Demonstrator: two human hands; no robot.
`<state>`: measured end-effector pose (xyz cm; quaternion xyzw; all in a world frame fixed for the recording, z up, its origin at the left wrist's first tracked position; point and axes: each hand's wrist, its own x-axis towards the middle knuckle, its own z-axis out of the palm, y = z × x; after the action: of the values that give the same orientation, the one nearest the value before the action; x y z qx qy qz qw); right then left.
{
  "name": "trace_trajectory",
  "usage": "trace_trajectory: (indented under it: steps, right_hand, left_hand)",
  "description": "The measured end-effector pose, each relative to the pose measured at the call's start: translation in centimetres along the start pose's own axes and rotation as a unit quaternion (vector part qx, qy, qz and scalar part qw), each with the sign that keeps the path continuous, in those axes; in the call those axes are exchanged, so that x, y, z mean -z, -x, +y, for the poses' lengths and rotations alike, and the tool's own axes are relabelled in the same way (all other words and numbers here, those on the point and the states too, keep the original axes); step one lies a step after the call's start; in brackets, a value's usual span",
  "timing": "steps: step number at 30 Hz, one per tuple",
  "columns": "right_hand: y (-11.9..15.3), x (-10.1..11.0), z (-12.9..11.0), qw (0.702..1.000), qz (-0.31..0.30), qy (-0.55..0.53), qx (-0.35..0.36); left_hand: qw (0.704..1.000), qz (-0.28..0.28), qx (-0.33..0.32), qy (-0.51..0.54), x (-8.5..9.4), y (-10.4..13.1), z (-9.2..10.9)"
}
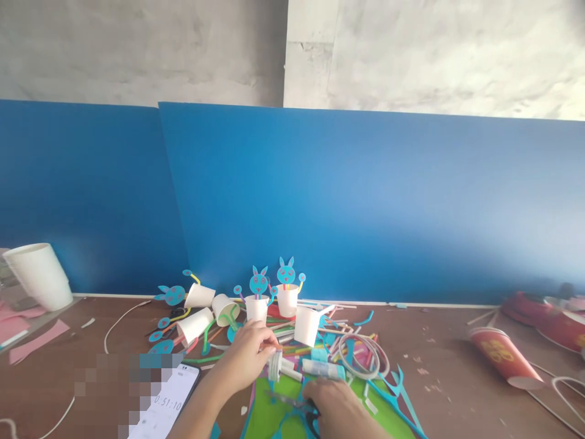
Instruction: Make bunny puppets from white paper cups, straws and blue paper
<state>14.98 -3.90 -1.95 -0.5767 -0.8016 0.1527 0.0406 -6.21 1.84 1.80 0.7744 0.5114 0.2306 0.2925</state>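
Note:
My left hand (251,353) is closed, its fingertips on a white roll of tape (275,367) above the green sheet (260,414). My right hand (336,405) grips a pair of scissors (290,400) by dark handles, blades pointing left beneath the roll. Just beyond my hands lie a capped glue stick (324,369) and a white marker (291,372). Two upright paper cups (256,310) with blue rabbit heads and straw arms stand behind. A plain white cup (307,326), with a pale straw at its side, stands nearer.
Several white cups (195,326) with straw limbs lie tipped at left. A phone (167,399) shows a timer. Loose straws and a coiled ring (363,356) crowd the middle. Stacked cups (40,277) are far left, a red cup (505,356) right. A blue partition (365,207) closes the back.

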Motion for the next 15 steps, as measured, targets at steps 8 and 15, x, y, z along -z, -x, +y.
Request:
trace_trajectory:
  steps: [8,15]
  right_hand:
    - [0.9,4.8,2.6,0.998,-0.007,-0.069,0.005]
    - [-0.2,5.3,2.2,0.998,0.036,-0.040,0.027]
  left_hand:
    - [1.000,-0.012,-0.010,-0.026,0.0,0.0,0.2]
    - [0.999,-0.023,-0.021,-0.036,0.1,0.1,0.8]
